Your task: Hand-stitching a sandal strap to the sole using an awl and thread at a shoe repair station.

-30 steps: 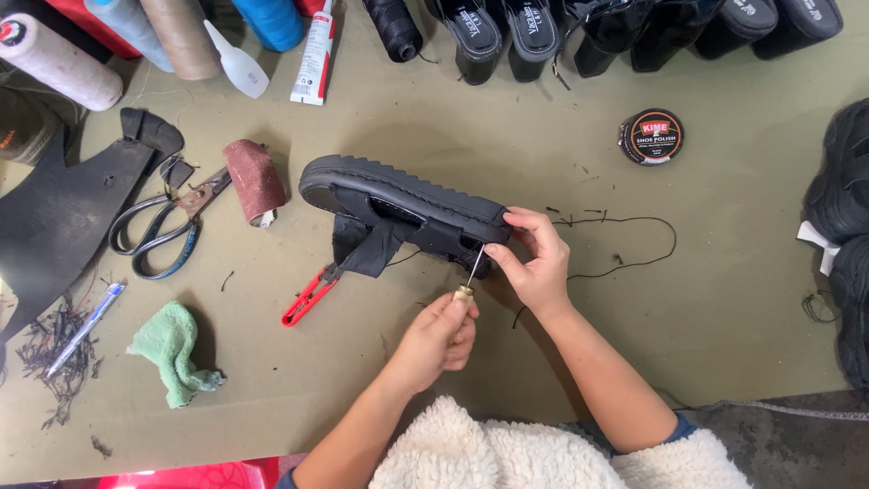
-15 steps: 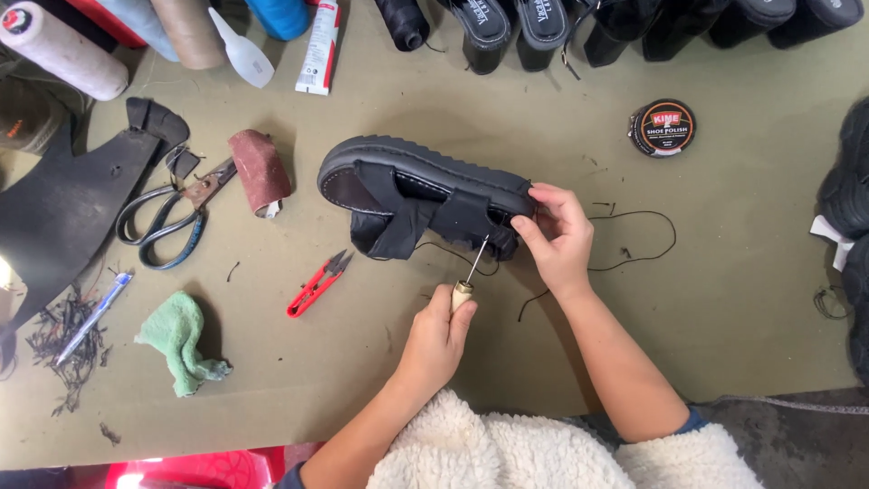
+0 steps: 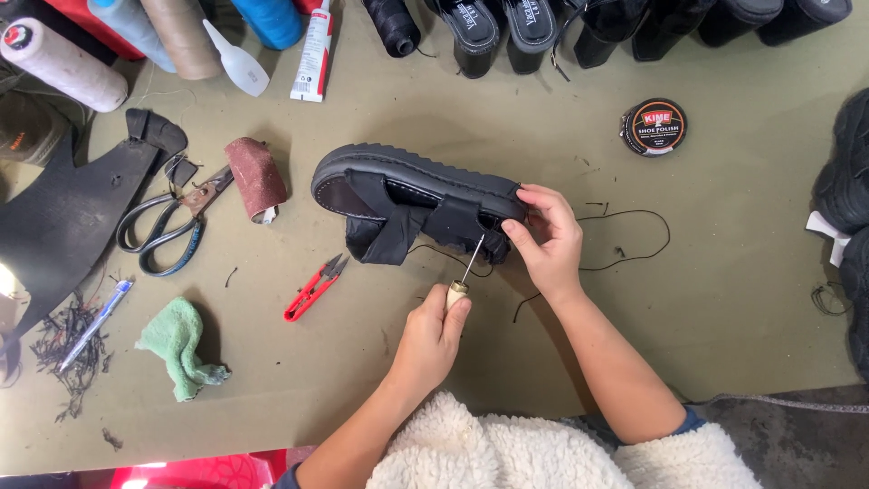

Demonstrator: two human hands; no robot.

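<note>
A black sandal lies on its side in the middle of the olive desk, its thick ridged sole turned away from the person and its straps facing them. The right hand grips the sandal's right end, thumb below and fingers curled over the sole edge, pinching it steady. The left hand sits just below, its fingers pressed together around the pale wooden handle of an awl, whose thin metal shaft slants up to the rear strap and touches it beside the right thumb. A dark thread runs from under the right hand and loops across the desk to the right. Just left of the left hand lie red snips, apart from the sandal. Farther left are a green rag, a blue pen among dark scraps, large scissors, and a roll of reddish sandpaper near the sandal's toe. A flat black leather piece covers the far left edge. Along the top stand thread spools in cream, blue and pink, a white glue tube, a small white bottle, and a row of black shoes. A round polish tin rests up and to the right of the sandal, well apart from it. More black footwear sits at the right edge. The person wears fleecy white sleeves pushed back from the forearms.
</note>
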